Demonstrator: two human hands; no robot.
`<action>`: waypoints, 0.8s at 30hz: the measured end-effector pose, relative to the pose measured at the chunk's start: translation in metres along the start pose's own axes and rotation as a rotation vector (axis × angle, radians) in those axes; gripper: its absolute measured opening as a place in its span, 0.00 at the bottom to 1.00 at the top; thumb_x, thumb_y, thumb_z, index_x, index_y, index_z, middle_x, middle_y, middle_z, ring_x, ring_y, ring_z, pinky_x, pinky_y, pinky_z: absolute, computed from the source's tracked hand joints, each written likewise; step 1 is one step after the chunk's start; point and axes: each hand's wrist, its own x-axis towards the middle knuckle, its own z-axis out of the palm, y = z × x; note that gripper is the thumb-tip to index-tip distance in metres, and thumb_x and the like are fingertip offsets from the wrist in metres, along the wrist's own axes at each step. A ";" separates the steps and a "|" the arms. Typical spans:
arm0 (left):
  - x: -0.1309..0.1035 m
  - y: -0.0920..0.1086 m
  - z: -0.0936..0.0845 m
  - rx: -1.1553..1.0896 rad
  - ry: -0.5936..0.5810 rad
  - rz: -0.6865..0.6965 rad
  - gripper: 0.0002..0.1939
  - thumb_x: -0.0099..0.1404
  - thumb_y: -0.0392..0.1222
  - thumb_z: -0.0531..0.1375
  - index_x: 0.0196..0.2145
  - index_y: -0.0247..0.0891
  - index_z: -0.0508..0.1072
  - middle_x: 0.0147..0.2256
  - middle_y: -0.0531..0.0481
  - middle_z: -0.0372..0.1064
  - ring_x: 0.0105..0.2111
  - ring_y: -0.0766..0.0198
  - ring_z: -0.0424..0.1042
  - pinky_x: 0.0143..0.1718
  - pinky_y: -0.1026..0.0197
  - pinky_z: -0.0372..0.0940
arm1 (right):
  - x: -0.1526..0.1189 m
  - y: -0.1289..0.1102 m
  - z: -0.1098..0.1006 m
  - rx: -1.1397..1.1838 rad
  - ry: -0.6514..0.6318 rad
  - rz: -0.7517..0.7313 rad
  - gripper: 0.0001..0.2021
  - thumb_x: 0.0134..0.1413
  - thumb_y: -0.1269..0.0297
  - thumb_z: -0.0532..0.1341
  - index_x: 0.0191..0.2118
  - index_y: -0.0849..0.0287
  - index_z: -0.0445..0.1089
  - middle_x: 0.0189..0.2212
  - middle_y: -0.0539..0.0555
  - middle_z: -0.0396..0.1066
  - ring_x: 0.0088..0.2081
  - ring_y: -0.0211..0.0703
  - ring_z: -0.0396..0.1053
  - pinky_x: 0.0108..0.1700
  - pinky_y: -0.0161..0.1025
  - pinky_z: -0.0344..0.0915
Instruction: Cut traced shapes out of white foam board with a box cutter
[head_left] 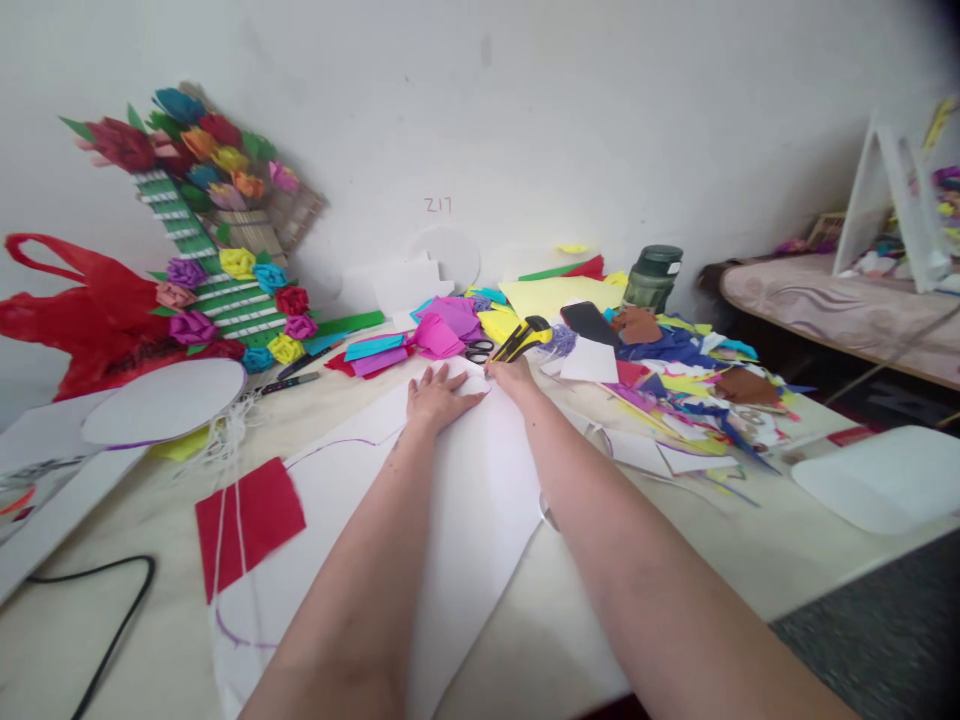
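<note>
A large white sheet (480, 510) with purple curved lines lies across the table in front of me. My left hand (440, 400) rests flat on its far part, fingers spread, holding nothing. Just to the right, my right hand (511, 378) is closed around a yellow and black utility knife (523, 338), its tip end low at the sheet near a purple line. The blade itself is too small to make out. Black-handled scissors (478, 350) lie just beyond my hands. A red square (251, 525) lies on the sheet's left part.
Colored paper scraps (682, 370), a phone (590, 325) and a dark green bottle (654, 278) are at the right back. Paper flowers (240, 265), a red bag (82, 310) and a white oval (169, 402) stand or lie left. A black cable (124, 630) curves at near left.
</note>
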 end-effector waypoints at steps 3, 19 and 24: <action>0.001 -0.001 0.000 -0.004 -0.004 -0.007 0.40 0.52 0.75 0.43 0.60 0.59 0.55 0.65 0.58 0.37 0.64 0.52 0.35 0.61 0.42 0.36 | 0.001 0.000 -0.001 -0.006 -0.009 -0.004 0.07 0.34 0.71 0.55 0.22 0.60 0.69 0.24 0.50 0.71 0.32 0.38 0.69 0.36 0.32 0.63; 0.004 -0.003 0.004 -0.023 0.016 0.006 0.40 0.53 0.74 0.44 0.60 0.59 0.55 0.65 0.58 0.38 0.64 0.52 0.35 0.61 0.42 0.35 | 0.004 0.005 0.000 0.000 0.003 0.019 0.06 0.34 0.72 0.56 0.23 0.60 0.69 0.27 0.50 0.72 0.33 0.39 0.70 0.36 0.33 0.64; 0.003 -0.002 0.004 -0.029 0.016 0.006 0.40 0.52 0.74 0.44 0.60 0.58 0.55 0.65 0.57 0.38 0.64 0.52 0.35 0.61 0.42 0.34 | 0.001 0.002 0.000 -0.034 0.036 0.059 0.07 0.35 0.72 0.57 0.25 0.60 0.70 0.29 0.52 0.73 0.34 0.39 0.70 0.35 0.32 0.64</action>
